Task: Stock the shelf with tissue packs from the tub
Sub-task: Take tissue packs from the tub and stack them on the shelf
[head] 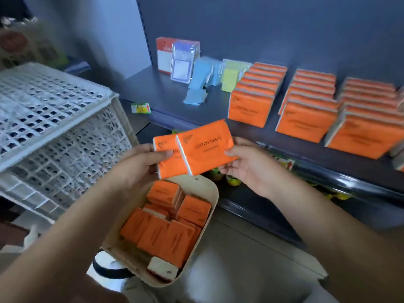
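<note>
Your left hand (140, 165) pinches one tissue pack (167, 160); your right hand (247, 165) grips a second pack (207, 149) (they overlap). Below sits the tub (215, 193).

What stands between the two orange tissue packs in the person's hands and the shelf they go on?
Nothing visible. The left hand and right hand hold the two packs in open air before the shelf; the stocked rows stand off to the right.
</note>
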A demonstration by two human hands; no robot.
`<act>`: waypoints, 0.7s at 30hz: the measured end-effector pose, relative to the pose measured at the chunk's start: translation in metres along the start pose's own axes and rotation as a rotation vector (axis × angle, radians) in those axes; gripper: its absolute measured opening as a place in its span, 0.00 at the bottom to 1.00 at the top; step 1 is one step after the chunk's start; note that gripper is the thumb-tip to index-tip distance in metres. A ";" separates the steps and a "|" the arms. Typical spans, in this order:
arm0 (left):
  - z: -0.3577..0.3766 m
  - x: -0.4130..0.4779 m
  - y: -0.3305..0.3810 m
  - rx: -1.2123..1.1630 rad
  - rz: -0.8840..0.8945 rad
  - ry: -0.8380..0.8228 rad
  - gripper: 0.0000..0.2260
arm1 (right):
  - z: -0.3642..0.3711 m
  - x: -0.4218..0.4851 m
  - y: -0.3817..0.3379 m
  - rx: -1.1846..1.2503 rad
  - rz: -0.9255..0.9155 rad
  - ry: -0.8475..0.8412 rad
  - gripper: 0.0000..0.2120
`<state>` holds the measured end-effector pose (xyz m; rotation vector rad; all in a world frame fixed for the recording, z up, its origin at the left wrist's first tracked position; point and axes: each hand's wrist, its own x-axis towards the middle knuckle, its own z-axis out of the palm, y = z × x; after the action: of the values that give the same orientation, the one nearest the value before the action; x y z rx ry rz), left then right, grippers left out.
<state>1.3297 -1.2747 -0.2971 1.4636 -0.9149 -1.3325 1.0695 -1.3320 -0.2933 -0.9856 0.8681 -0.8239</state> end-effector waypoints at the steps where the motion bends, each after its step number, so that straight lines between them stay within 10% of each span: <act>1: 0.016 -0.002 0.006 0.001 0.020 -0.014 0.16 | -0.011 -0.009 -0.009 -0.001 -0.011 0.021 0.10; 21: 0.281 0.006 0.050 -0.029 0.318 -0.355 0.17 | -0.176 -0.164 -0.079 0.233 -0.269 0.511 0.18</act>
<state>1.0556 -1.3367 -0.2476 1.0206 -1.2910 -1.3766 0.8301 -1.2736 -0.2344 -0.7000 1.0531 -1.4129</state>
